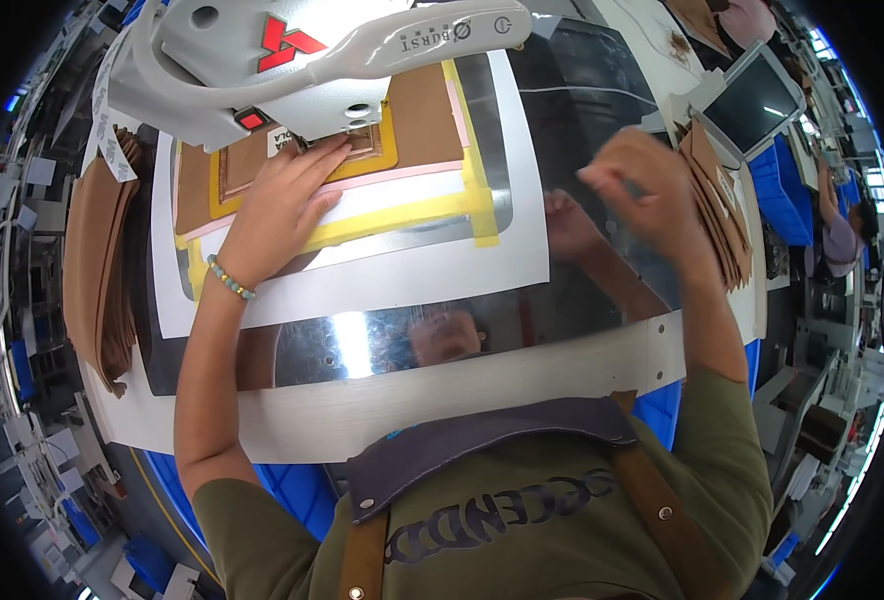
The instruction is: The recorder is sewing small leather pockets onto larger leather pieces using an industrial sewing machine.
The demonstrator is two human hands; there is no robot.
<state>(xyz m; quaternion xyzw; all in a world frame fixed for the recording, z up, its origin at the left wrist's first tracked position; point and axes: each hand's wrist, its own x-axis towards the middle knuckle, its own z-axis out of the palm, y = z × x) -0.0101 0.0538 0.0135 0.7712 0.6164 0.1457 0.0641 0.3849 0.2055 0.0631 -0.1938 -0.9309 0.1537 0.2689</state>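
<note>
My left hand lies flat on a brown sheet, fingers stretched out beside the needle area of a white sewing machine. Under those fingers is a yellow frame with a brown inner border and a small white label. Yellow tape and a pink strip edge the brown sheet, which rests on a larger white sheet. My right hand is raised above the dark shiny plate, fingers curled in, with nothing visible in them. The machine head hides part of the frame.
Brown pieces are stacked at the left, and another brown stack stands at the right. Behind it are a screen and a blue bin. A white table edge runs before me. Another person is at the far right.
</note>
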